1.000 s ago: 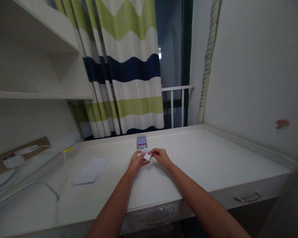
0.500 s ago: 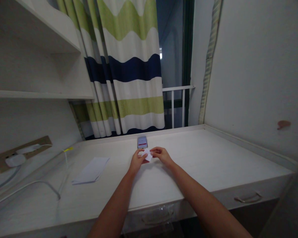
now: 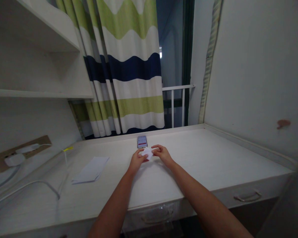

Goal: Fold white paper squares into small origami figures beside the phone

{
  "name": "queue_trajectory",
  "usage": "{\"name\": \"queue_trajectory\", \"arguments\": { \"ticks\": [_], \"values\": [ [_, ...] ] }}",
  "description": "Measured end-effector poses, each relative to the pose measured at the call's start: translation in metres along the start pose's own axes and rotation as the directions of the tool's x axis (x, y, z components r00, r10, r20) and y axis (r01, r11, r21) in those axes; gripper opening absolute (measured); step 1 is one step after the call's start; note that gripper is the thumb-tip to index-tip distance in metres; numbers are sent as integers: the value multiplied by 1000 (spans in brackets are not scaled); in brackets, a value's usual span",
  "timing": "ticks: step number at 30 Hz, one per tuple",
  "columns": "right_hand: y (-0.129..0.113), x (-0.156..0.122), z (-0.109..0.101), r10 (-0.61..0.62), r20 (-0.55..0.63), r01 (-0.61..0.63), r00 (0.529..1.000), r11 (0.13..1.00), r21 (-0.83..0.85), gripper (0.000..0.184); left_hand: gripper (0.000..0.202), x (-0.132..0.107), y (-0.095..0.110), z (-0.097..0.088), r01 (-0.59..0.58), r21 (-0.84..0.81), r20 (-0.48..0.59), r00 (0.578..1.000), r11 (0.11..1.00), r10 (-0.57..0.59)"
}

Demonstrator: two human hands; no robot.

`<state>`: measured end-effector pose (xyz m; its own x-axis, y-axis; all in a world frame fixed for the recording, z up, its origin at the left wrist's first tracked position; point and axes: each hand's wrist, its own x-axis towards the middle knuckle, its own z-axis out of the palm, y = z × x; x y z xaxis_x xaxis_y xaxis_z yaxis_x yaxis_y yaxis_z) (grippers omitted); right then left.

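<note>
Item: one white paper slip (image 3: 147,153), pinched between left hand (image 3: 138,161) and right hand (image 3: 164,154), now drawn closer to the phone (image 3: 142,141) at twelve o'clock on the worktop (image 3: 201,155).

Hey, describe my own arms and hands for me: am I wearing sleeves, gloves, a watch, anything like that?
No sleeves show: your left forearm and right forearm are bare as far as the view reaches, with no watch or band at either wrist. Your left hand and right hand wear no gloves. Rings are too small to tell.
</note>
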<state>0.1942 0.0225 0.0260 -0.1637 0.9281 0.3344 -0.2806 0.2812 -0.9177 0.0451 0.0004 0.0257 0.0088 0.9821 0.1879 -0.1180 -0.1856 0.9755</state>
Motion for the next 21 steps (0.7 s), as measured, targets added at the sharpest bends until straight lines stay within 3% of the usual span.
{"name": "queue_trajectory", "arguments": {
  "ticks": [5,16,21],
  "values": [
    [-1,-1,-3,96,-18,-95,995,995,11,29,49,-1,2,-1,-21,-15,29,999,1000,21],
    [-2,0,-3,21,-18,-20,1000,999,29,26,48,-1,1,-2,6,-93,87,996,996,2],
    [2,1,-2,11,47,-9,999,1000,-29,28,52,0,-1,-3,10,-76,87,996,997,-4]
  ]
}}
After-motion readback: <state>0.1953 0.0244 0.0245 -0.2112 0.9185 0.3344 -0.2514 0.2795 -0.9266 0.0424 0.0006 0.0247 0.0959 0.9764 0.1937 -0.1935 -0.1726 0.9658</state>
